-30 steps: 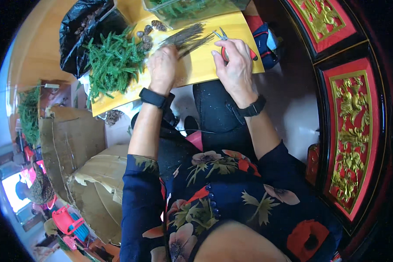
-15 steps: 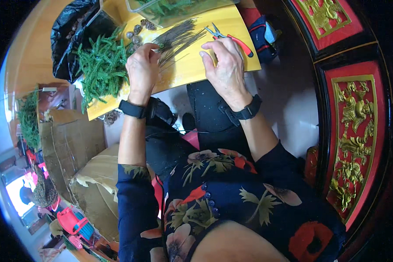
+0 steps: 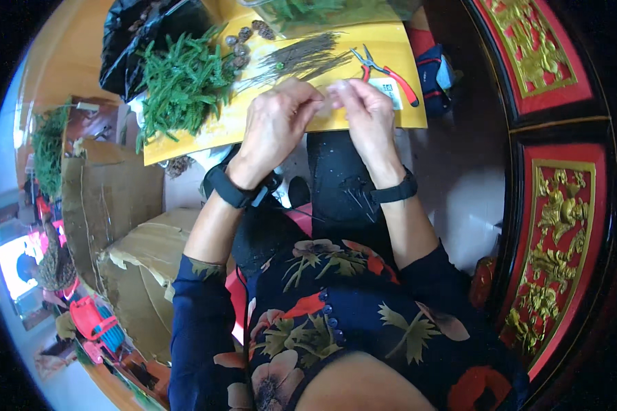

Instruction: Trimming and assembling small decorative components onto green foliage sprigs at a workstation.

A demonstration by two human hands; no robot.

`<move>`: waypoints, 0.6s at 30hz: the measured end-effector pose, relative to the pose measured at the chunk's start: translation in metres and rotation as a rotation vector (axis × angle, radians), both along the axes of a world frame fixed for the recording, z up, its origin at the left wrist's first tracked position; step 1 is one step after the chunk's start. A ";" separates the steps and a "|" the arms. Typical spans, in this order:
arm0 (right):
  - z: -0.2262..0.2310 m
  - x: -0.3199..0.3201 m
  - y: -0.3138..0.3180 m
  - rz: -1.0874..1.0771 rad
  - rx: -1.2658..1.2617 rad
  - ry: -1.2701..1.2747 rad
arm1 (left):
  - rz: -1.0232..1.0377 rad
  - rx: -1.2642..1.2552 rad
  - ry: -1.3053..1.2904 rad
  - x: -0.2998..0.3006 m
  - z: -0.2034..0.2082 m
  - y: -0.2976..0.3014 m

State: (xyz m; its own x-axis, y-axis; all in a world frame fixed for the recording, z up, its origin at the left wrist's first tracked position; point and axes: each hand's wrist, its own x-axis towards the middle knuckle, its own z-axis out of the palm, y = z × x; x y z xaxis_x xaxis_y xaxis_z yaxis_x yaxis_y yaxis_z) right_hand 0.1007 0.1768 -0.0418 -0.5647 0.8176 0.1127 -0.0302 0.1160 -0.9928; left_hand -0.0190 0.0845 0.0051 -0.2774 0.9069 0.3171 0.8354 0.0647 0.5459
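Over the front edge of the yellow board, my left hand (image 3: 275,127) and my right hand (image 3: 371,123) meet almost fingertip to fingertip. Both are closed in a pinch; whatever sits between the fingers is too small and blurred to name. Just beyond them a bundle of thin dark wires (image 3: 305,60) is spread out, with a small green piece (image 3: 280,66) lying on it. Pliers with red handles (image 3: 403,85) rest to the right of the wires, jaws apart. A heap of green artificial fir sprigs (image 3: 182,89) lies to the left.
Several pinecones (image 3: 240,51) lie behind the wires. A clear bin of greenery (image 3: 336,15) stands at the back, a black plastic bag (image 3: 120,61) at the back left. Cardboard (image 3: 110,205) is at my left; a carved red and gold panel (image 3: 555,253) flanks my right. Another person (image 3: 55,264) is far left.
My left hand has moved right and nearer me, and my right hand has turned inward to meet it. Their fingers have closed into pinches. The view has shifted slightly.
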 end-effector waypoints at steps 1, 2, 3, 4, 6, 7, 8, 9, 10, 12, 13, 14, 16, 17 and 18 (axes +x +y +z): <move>0.001 0.001 0.001 -0.042 -0.060 0.042 | -0.021 -0.032 -0.004 -0.003 0.002 0.001; 0.003 0.001 0.002 -0.086 -0.121 0.085 | -0.007 -0.027 0.002 -0.010 0.002 0.003; 0.004 0.001 0.002 -0.069 -0.118 0.090 | 0.081 -0.007 0.099 -0.022 0.000 0.005; 0.006 0.001 0.002 -0.077 -0.125 0.089 | 0.168 0.013 0.197 -0.035 -0.003 0.008; 0.008 0.002 0.000 -0.089 -0.140 0.088 | 0.273 0.032 0.304 -0.062 -0.011 0.009; 0.010 0.002 -0.003 -0.069 -0.139 0.098 | 0.354 -0.032 0.424 -0.076 -0.015 0.008; 0.011 0.003 -0.005 -0.054 -0.167 0.098 | 0.431 -0.099 0.533 -0.088 -0.023 0.010; 0.012 0.004 -0.007 -0.036 -0.196 0.097 | 0.447 -0.101 0.535 -0.096 -0.034 0.015; 0.013 0.002 -0.010 -0.013 -0.224 0.106 | 0.485 -0.138 0.587 -0.101 -0.044 0.021; 0.015 0.005 -0.011 0.004 -0.216 0.114 | 0.534 -0.179 0.652 -0.109 -0.045 0.030; 0.016 0.011 -0.008 -0.008 -0.209 0.101 | 0.534 -0.212 0.675 -0.106 -0.045 0.038; 0.017 0.014 -0.007 -0.021 -0.202 0.087 | 0.531 -0.245 0.696 -0.103 -0.046 0.045; 0.014 0.010 -0.009 -0.015 -0.196 0.097 | 0.520 -0.281 0.712 -0.101 -0.046 0.044; 0.014 0.006 -0.011 -0.010 -0.187 0.108 | 0.514 -0.216 0.693 -0.105 -0.044 0.037; 0.014 0.006 -0.010 -0.023 -0.178 0.116 | 0.490 -0.147 0.671 -0.105 -0.036 0.035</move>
State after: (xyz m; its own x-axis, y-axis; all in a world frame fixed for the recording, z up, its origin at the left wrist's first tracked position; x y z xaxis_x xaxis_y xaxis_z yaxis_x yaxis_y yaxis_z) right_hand 0.1062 0.1667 -0.0280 -0.5369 0.8431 0.0288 -0.1452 -0.0587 -0.9877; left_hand -0.1241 0.1198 -0.0313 -0.4450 0.7782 0.4432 0.8387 0.5356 -0.0983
